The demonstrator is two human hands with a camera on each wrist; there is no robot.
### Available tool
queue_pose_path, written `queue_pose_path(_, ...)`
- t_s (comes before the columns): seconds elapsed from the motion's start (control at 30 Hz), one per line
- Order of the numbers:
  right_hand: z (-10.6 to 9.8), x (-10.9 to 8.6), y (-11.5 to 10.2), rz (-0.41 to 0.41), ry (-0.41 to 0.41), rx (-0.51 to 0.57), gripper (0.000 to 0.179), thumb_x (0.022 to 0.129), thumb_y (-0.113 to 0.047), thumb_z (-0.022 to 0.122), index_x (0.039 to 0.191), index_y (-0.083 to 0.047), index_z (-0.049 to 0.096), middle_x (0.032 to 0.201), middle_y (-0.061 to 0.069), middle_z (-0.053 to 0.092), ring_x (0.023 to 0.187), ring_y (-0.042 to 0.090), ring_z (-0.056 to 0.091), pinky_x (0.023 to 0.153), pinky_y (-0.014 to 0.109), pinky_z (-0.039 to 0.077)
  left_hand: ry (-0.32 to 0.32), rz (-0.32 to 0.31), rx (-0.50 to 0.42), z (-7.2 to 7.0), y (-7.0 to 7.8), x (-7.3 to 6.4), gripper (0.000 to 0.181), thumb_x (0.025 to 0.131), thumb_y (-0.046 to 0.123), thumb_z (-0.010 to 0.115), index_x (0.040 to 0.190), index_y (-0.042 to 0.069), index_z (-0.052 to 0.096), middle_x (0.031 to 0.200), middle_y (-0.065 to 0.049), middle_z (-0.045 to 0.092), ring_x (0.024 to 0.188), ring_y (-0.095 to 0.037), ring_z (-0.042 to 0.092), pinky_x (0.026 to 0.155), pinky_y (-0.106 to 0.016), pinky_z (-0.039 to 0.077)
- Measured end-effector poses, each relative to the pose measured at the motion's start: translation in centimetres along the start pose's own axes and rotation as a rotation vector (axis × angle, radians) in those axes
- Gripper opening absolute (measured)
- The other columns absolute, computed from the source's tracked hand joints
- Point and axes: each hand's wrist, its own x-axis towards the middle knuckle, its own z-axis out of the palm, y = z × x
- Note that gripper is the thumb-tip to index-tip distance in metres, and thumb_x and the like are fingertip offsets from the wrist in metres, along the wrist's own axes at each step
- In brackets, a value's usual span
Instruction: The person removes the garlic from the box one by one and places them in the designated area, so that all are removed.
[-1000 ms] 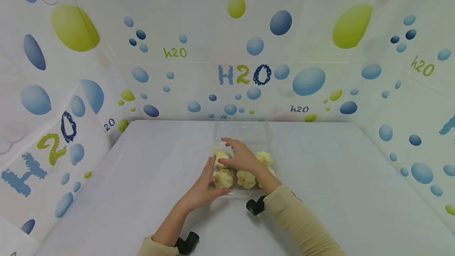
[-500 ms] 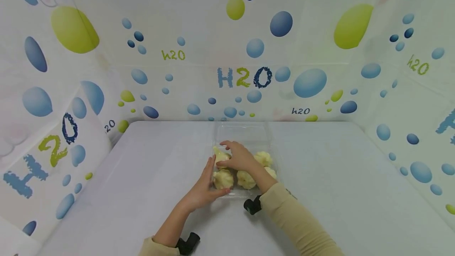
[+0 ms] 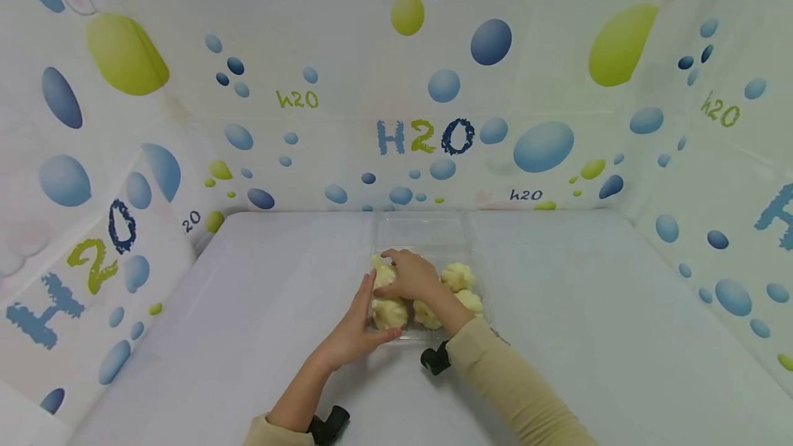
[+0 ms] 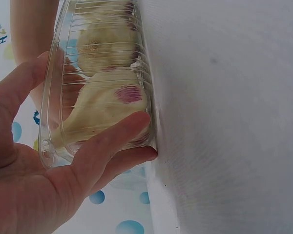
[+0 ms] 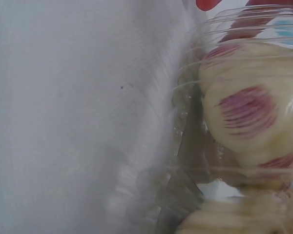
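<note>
A clear plastic clamshell container (image 3: pixel 416 338) holds several pale garlic bulbs marked with purple patches. My left hand (image 3: pixel 348 336) holds its front-left corner, thumb along the front and fingers against the left wall. In the left wrist view, those fingers (image 4: pixel 115 139) lie across the ribbed side beside a garlic bulb (image 4: pixel 105 105). Inside the box, my right hand (image 3: pixel 416 277) has its thumb and fingers around the back-left garlic bulb (image 3: pixel 382 272), partly hiding it. The right wrist view shows a garlic bulb (image 5: pixel 251 107) through the clear wall, with the right hand's grip out of sight.
The container's lid (image 3: pixel 421 229) lies folded back toward the rear of the white table (image 3: pixel 279 281). More garlic bulbs (image 3: pixel 458 277) sit in the right of the box. Behind stands a patterned backdrop (image 3: pixel 347 40). Black camera mounts (image 3: pixel 436 359) hang at both wrists.
My right hand has moved slightly left and toward me, its thumb and fingers coming in around the back-left garlic bulb. The left hand stays at the container's corner.
</note>
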Motion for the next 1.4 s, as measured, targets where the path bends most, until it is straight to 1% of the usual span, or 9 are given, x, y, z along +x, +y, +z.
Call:
queue_pose_path(0.17, 0.1, 0.0, -0.2, 0.009, 0.005, -0.001, 0.074, 0.068, -0.049, 0.076, 0.129, -0.015, 0.051, 0.121, 0.006, 0.057, 0.108, 0.025, 0.054, 0.085, 0.043, 0.045, -0.001, 0.003, -0.013, 0.0, -0.1, 0.0, 0.101, 0.081, 0.022, 0.070, 0.147, 0.015, -0.006, 0.151, -0.018, -0.010, 0.137, -0.035, 0.000, 0.102, -0.056, 0.022)
queue_pose_path(0.37, 0.1, 0.0, -0.2, 0.012, 0.012, -0.027, 0.067, 0.069, -0.047, 0.076, 0.124, -0.015, 0.055, 0.117, 0.004, 0.060, 0.105, 0.023, 0.056, 0.083, 0.041, 0.046, -0.009, 0.006, -0.045, 0.0, -0.2, 0.0, 0.102, 0.081, 0.021, 0.071, 0.147, 0.015, -0.006, 0.150, -0.018, -0.012, 0.137, -0.035, 0.001, 0.100, -0.054, 0.027)
queue_pose_path(0.57, 0.1, -0.1, -0.2, 0.016, 0.016, -0.014, 0.064, 0.069, -0.044, 0.077, 0.122, -0.015, 0.057, 0.115, 0.005, 0.061, 0.103, 0.023, 0.056, 0.082, 0.041, 0.046, -0.008, 0.006, -0.030, 0.1, -0.3, 0.0, 0.102, 0.081, 0.023, 0.071, 0.147, 0.017, -0.006, 0.151, -0.016, -0.011, 0.137, -0.035, 0.000, 0.100, -0.055, 0.027)
queue_pose_path(0.63, 0.1, -0.1, -0.1, 0.011, 0.023, 0.000, 0.064, 0.069, -0.043, 0.077, 0.122, -0.014, 0.057, 0.115, 0.005, 0.061, 0.103, 0.023, 0.056, 0.083, 0.041, 0.046, -0.005, 0.001, -0.034, 0.0, 0.5, -0.4, 0.101, 0.081, 0.020, 0.071, 0.147, 0.014, -0.005, 0.151, -0.017, -0.010, 0.136, -0.036, 0.000, 0.100, -0.056, 0.025)
queue_pose_path(0.8, 0.2, -0.1, 0.1, 0.000, 0.050, 0.043, 0.064, 0.069, -0.041, 0.077, 0.123, -0.013, 0.056, 0.114, 0.007, 0.060, 0.103, 0.023, 0.056, 0.084, 0.040, 0.045, 0.000, 0.001, -0.017, 0.0, 0.5, -0.4, 0.101, 0.081, 0.020, 0.071, 0.147, 0.013, -0.005, 0.151, -0.018, -0.010, 0.136, -0.037, 0.001, 0.100, -0.056, 0.024)
queue_pose_path(0.87, 0.1, -0.2, 0.1, -0.004, 0.062, 0.062, 0.064, 0.069, -0.041, 0.077, 0.123, -0.013, 0.056, 0.113, 0.008, 0.060, 0.102, 0.024, 0.055, 0.084, 0.040, 0.046, 0.002, 0.007, 0.004, 0.0, -0.4, -0.1, 0.101, 0.081, 0.024, 0.071, 0.148, 0.016, -0.005, 0.151, -0.017, -0.010, 0.136, -0.036, 0.001, 0.100, -0.056, 0.025)
queue_pose_path(0.9, 0.1, -0.2, 0.1, -0.008, 0.068, 0.068, 0.064, 0.069, -0.040, 0.077, 0.123, -0.012, 0.056, 0.113, 0.008, 0.061, 0.102, 0.024, 0.056, 0.084, 0.040, 0.046, 0.001, 0.008, 0.007, 0.0, -0.5, -0.1, 0.101, 0.081, 0.024, 0.071, 0.148, 0.015, -0.005, 0.151, -0.018, -0.010, 0.136, -0.037, 0.001, 0.100, -0.056, 0.025)
queue_pose_path(1.17, 0.0, -0.2, 0.4, -0.047, 0.128, 0.147, 0.067, 0.071, -0.043, 0.076, 0.126, -0.011, 0.054, 0.113, 0.008, 0.060, 0.101, 0.024, 0.056, 0.080, 0.037, 0.047, -0.018, -0.003, 0.035, 0.0, -0.6, -0.2, 0.097, 0.083, 0.027, 0.068, 0.148, 0.015, -0.002, 0.150, -0.018, -0.011, 0.136, -0.038, -0.002, 0.100, -0.057, 0.024)
queue_pose_path(1.4, -0.8, -0.7, 0.2, -0.096, 0.183, 0.215, 0.067, 0.071, -0.040, 0.077, 0.126, -0.010, 0.054, 0.113, 0.010, 0.060, 0.098, 0.025, 0.057, 0.078, 0.036, 0.049, -0.015, 0.016, 0.031, -0.1, -0.2, -0.2, 0.094, 0.084, 0.023, 0.068, 0.148, 0.015, 0.000, 0.150, -0.019, -0.011, 0.136, -0.039, -0.002, 0.099, -0.059, 0.025)
